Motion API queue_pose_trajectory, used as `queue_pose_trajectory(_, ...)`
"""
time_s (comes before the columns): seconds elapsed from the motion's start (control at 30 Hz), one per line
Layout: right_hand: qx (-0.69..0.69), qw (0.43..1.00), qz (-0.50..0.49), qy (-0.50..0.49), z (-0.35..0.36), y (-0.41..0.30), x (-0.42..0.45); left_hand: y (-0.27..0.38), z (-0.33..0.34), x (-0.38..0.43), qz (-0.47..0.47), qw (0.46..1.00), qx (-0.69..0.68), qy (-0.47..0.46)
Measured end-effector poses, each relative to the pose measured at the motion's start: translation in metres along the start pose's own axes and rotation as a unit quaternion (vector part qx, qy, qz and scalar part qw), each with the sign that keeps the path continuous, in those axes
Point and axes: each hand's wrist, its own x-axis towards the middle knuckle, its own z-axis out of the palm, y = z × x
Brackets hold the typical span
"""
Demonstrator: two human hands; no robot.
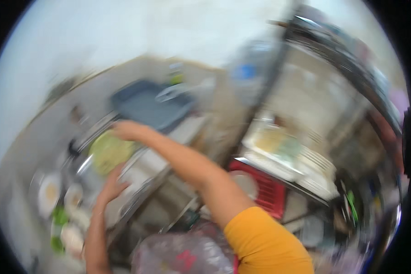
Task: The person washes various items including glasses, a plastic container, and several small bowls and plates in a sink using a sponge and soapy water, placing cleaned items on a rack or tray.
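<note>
A round yellow-green item [111,152], which could be a bowl or a lid, lies between my two hands over the sink area. My right hand [128,131] is at its upper edge; blur hides whether the fingers grip it. Below its lower edge is my left hand [113,187], thumb spread, its fingertips at or near the rim. A grey plastic basin [150,102] stands on the counter beyond my right hand, with a pale, blurred item [173,92] at its far side.
White bowls [50,193] and green items [60,215] are at the left. A dish rack [315,164] stands on a shelf at the right, above a red plastic basket [267,191]. A large clear bottle [248,72] is by the wall. The whole view is blurred.
</note>
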Motion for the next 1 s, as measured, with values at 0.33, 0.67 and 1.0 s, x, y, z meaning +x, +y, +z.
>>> queue_pose_trajectory(0.33,0.067,0.992,-0.104,0.007,0.181,-0.086,0.047,-0.007,-0.064,-0.082,-0.072,0.995,0.047,0.040)
queue_pose_trajectory(0.67,0.176,0.966,-0.116,-0.151,0.243,-0.068,0.083,-0.046,-0.188,-0.205,-0.369,0.822,0.188,0.390)
queue_pose_trajectory(1.0,0.325,0.903,-0.271,-0.072,0.278,-0.209,0.122,-0.134,-0.047,-0.127,-0.525,0.668,0.469,0.242)
